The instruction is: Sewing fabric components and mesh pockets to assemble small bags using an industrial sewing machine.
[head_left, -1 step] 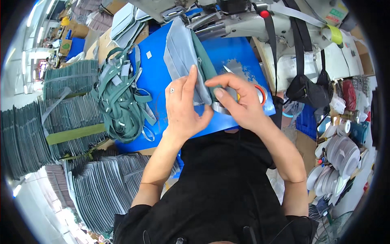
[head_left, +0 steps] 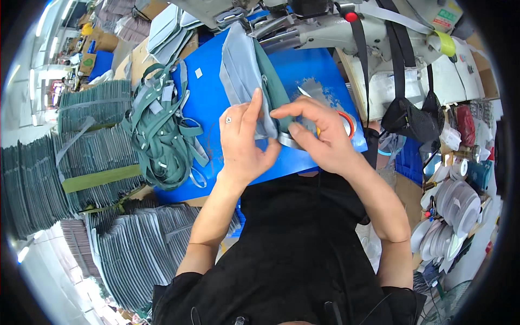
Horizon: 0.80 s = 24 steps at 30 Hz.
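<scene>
A flat grey and green fabric pouch [head_left: 244, 70] stands on edge on the blue tabletop, its far end close to the sewing machine. My left hand [head_left: 241, 135] holds its near end, fingers stretched along the grey side and thumb at the bottom corner. On the green side, my right hand [head_left: 319, 130] curls its index finger and thumb around the near edge. Fabric shows between those two fingertips; the other fingers are folded. A pale grey strip [head_left: 291, 142] shows beneath the right hand. Scissors with orange handles [head_left: 349, 123] lie behind that hand, partly hidden.
A heap of green straps [head_left: 160, 130] lies left on the blue tabletop [head_left: 208, 103]. Stacked green panels [head_left: 97, 157] and grey panels [head_left: 146, 249] stand further left. The sewing machine [head_left: 330, 39] spans the far side, with black straps [head_left: 401, 70] hanging right. Spools [head_left: 457, 200] sit far right.
My right thumb has shifted slightly down from the pouch's edge, and the near end of the pouch has moved a little. The left hand has barely moved.
</scene>
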Each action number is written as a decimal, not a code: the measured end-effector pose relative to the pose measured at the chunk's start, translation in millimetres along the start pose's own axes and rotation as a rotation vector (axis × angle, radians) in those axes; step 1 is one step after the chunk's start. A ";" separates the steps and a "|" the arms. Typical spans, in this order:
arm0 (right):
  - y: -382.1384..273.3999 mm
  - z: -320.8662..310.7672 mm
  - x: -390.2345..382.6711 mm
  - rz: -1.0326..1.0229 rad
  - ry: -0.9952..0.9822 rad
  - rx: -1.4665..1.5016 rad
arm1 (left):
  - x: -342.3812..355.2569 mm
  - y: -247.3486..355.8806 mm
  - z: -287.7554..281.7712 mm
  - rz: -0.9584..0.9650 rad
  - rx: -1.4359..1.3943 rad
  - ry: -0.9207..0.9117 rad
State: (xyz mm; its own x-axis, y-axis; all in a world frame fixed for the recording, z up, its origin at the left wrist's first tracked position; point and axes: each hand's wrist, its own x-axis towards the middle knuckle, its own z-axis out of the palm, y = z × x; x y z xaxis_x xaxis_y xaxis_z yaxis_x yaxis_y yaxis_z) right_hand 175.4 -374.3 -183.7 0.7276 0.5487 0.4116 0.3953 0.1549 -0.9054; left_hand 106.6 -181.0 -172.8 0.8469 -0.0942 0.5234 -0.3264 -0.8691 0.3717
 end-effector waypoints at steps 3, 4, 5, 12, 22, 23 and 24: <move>-16.5 -2.9 0.0 -0.099 0.005 -0.235 | -0.7 -4.4 -9.8 0.135 0.027 0.108; -15.2 -3.7 3.0 -0.170 0.046 -0.360 | 2.6 -7.9 -13.1 0.150 -0.014 0.140; -18.5 -6.4 7.8 -0.170 0.054 -0.352 | 4.0 -13.4 -20.9 0.162 -0.050 0.168; -35.4 -4.6 69.1 0.135 -0.227 -0.879 | 33.1 -15.3 -61.3 0.144 -0.192 0.213; -25.9 23.0 38.3 0.126 0.361 -0.536 | 51.5 -8.5 -77.1 0.318 0.029 0.078; -22.3 27.0 37.4 0.144 0.425 -0.463 | 52.9 -7.9 -78.2 0.318 0.027 0.086; -15.5 27.5 33.4 0.139 0.421 -0.469 | 54.9 -5.5 -79.8 0.411 0.115 -0.036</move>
State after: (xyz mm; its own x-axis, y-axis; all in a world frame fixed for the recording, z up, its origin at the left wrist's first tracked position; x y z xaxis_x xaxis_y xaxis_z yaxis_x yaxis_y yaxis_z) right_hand 178.2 -335.8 -158.8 0.9097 0.1542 0.3856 0.4152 -0.3227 -0.8505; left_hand 121.4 -142.6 -84.9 0.6710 -0.4586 0.5826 -0.5921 -0.8044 0.0488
